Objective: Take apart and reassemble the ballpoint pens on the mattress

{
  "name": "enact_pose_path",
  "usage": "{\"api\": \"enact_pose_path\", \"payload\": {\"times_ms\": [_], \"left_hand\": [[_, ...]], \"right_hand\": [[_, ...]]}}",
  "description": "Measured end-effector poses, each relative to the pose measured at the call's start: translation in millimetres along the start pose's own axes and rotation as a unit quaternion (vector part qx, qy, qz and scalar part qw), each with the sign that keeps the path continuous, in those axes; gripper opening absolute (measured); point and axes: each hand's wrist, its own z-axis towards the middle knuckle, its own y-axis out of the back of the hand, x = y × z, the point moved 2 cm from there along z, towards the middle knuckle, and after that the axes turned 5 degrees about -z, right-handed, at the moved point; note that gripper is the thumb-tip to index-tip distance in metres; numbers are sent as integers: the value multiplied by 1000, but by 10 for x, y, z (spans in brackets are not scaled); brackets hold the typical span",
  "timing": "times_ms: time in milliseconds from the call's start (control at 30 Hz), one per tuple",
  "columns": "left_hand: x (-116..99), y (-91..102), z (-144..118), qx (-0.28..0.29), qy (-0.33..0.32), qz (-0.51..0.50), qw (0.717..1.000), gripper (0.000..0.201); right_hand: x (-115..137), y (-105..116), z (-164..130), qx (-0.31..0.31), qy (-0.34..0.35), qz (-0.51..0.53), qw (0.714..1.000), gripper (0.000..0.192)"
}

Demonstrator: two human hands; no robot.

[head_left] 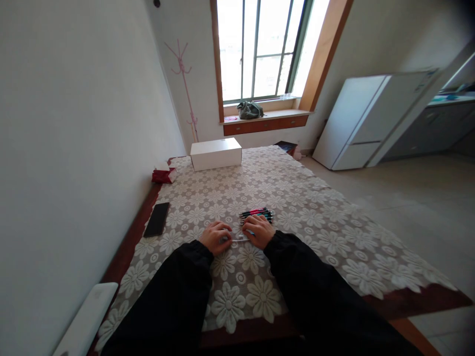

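A thin white strip (240, 240) stretches between my two hands, low over the tablecloth; its exact kind is too small to make out. My left hand (216, 237) is closed with its fingertips pinched at the strip's left end. At the other end, the curled fingers of my right hand (259, 231) hold the strip, just in front of a cluster of pens (256, 212). Those pens lie side by side, with dark, red and teal barrels showing. Part of the cluster is hidden behind my right hand.
A lace flower tablecloth (315, 217) covers the table. Left of my hands lies a black phone (156, 219). Farther back are a red tissue pack (164, 175) and a white box (216, 154). A long white object (87, 319) stands at the near left edge, beside the wall.
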Motion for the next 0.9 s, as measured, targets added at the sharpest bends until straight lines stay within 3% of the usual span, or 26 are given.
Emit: {"api": "enact_pose_path", "payload": {"times_ms": [400,633,900], "left_hand": [[-48,78,1,-6,16,-3,1000,15],[-44,39,2,7,9,0,1000,7],[-36,33,1,6,-4,-4,1000,4]], "right_hand": [[-66,66,5,5,-21,3,1000,20],[17,48,-10,30,20,-3,999,15],[-66,27,12,11,-8,-16,1000,16]]}}
